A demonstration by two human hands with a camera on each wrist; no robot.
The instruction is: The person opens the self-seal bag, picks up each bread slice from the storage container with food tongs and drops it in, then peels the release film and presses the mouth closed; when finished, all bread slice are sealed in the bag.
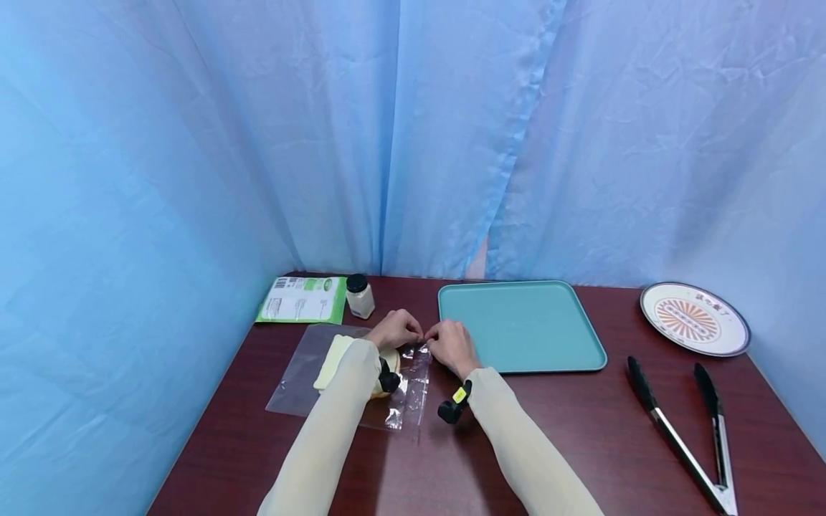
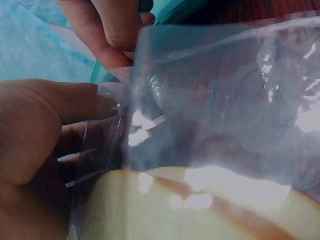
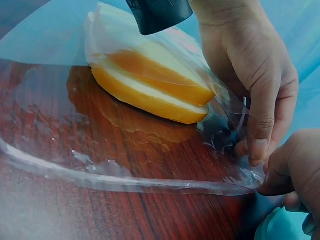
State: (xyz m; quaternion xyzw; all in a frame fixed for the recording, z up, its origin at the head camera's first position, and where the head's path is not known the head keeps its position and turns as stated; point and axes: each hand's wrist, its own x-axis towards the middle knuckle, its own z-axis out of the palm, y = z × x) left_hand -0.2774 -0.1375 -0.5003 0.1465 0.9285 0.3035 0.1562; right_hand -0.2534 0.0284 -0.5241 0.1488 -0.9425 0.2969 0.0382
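Right wrist: right hand [image 3: 301, 169], fingertips together, pinches the bag [image 3: 131, 183] by its corner, left hand [image 3: 256, 75] probably likewise; keep edges aligned.

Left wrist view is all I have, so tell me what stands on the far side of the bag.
Observer: A black-lidded jar stands beyond the clear plastic bag, next to a green-and-white packet.
Operator: Identify the teal edge beside the right hand.
Observer: It belongs to a rectangular tray that extends rightward past that hand.
Operator: Report any utensil.
Observer: Black-tipped metal tongs lie spread open to the person's right.
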